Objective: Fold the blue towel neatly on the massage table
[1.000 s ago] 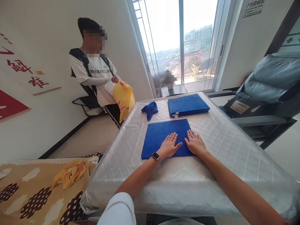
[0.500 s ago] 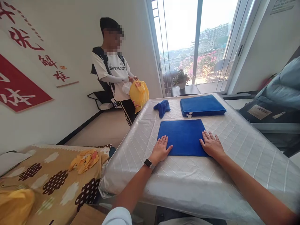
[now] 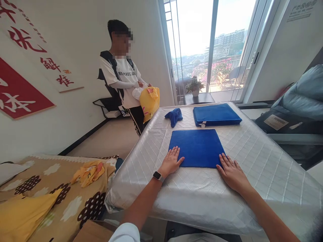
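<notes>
A flat blue cloth (image 3: 196,146), folded into a rectangle, lies on the silver quilted table cover (image 3: 196,188). My left hand (image 3: 173,161) rests flat on its near left corner, fingers stretched out, a watch (image 3: 157,175) on the wrist. At the near right corner, my right hand (image 3: 232,171) lies flat with its fingers spread, the fingertips on the cloth's edge and the palm on the cover. Beyond the cloth sits a stack of folded blue cloths (image 3: 217,113) with a white tag at its front. A crumpled blue cloth (image 3: 174,117) lies to the stack's left.
Across the table's far left side stands a person (image 3: 123,77) holding a yellow bag (image 3: 150,102). A bed (image 3: 68,181) with yellow cloths is at the left. On the right is a grey armchair (image 3: 285,134); a potted plant (image 3: 195,86) stands by the window.
My right hand has slid toward me, down the right edge of the blue cloth to its near corner. My left hand stays in place. The person's hands have shifted slightly on the yellow bag.
</notes>
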Tool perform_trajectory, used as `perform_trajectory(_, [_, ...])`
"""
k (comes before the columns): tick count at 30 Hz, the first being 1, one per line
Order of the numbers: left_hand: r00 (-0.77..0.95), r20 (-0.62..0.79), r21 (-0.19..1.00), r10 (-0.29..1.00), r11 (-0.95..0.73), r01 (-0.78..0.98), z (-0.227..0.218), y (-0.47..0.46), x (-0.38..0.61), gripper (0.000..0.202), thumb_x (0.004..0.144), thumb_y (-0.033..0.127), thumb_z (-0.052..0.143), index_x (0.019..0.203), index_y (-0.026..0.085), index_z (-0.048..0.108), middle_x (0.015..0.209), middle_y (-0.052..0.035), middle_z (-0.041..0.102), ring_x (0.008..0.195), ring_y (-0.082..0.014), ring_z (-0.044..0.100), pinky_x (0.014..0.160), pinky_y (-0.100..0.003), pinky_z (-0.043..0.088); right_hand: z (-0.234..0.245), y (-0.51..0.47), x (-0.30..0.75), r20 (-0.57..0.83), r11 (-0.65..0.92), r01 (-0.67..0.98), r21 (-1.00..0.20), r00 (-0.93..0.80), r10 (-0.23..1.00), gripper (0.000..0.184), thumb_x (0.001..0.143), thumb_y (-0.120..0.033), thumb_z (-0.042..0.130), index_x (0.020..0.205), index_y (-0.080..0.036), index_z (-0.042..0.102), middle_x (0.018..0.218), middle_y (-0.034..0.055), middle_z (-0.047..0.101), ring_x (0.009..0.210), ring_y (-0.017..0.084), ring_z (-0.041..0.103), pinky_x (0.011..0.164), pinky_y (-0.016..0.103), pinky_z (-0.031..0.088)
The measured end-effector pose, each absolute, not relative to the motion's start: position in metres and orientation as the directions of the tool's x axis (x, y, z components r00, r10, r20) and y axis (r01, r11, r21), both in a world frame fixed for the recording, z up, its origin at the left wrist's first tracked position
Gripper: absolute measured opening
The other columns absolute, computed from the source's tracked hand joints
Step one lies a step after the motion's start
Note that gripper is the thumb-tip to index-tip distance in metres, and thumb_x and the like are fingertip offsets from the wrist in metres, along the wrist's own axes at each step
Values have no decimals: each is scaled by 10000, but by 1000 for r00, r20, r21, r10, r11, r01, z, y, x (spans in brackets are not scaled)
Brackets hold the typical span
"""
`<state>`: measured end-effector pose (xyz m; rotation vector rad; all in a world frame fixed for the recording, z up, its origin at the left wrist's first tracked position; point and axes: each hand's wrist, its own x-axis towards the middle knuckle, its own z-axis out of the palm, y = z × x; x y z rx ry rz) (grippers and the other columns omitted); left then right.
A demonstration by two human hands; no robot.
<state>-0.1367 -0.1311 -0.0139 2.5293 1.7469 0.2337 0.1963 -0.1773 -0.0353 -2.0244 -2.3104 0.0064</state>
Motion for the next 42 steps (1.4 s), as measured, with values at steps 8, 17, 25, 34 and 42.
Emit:
perform_trajectory(8, [436, 138, 73, 889, -448, 891, -6, -144, -117, 584, 1084, 431, 217, 1551, 107, 349, 1624, -154, 321, 1523, -243, 249, 1232, -458, 280, -30, -184, 195, 76, 131, 986, -107, -123, 989, 646, 1027, -442, 233, 1588, -136, 330, 1650, 76, 262, 1531, 241, 216, 1246, 472, 193])
perform_trajectory(17, [723, 125, 106, 679, -734, 671, 2, -148, 17, 681, 1063, 562, 172, 1574, 135, 315, 1632, -120, 313, 1531, -212, 228, 1245, -400, 224, -25, -185, 196, 47, 146, 983, -114, -142, 989, 634, 1013, -395, 297, 1587, -128, 328, 1652, 88, 251, 1526, 249, 234, 1239, 481, 211])
perform_trajectory(25, [751, 74, 158, 657, -751, 641, 1, -165, -8, 712, 1050, 602, 153, 1612, 169, 209, 1663, -71, 222, 1551, -192, 134, 1266, -392, 137, -27, -185, 198, 55, 149, 978, -145, -143, 988, 669, 1009, -468, 311, 1581, -123, 341, 1647, 97, 264, 1527, 256, 229, 1244, 478, 203])
perform_trajectory(34, [481, 28, 123, 876, -481, 868, -14, -204, -139, 674, 1051, 585, 273, 1606, 205, 237, 1650, -100, 252, 1528, -238, 233, 1235, -458, 261, -26, -185, 200, 46, 143, 976, -164, -138, 989, 696, 1011, -511, 281, 1592, -130, 317, 1652, 79, 253, 1530, 242, 218, 1252, 470, 199])
perform_trajectory(42, [241, 238, 251, 941, -299, 921, -8, -234, -135, 557, 1032, 512, 409, 1521, 245, 427, 1543, -82, 485, 1420, -264, 451, 1177, -482, 388, -23, -191, 201, 169, 167, 976, -141, -143, 975, 637, 1011, -462, 313, 1555, -144, 405, 1621, 87, 349, 1501, 279, 300, 1221, 495, 284])
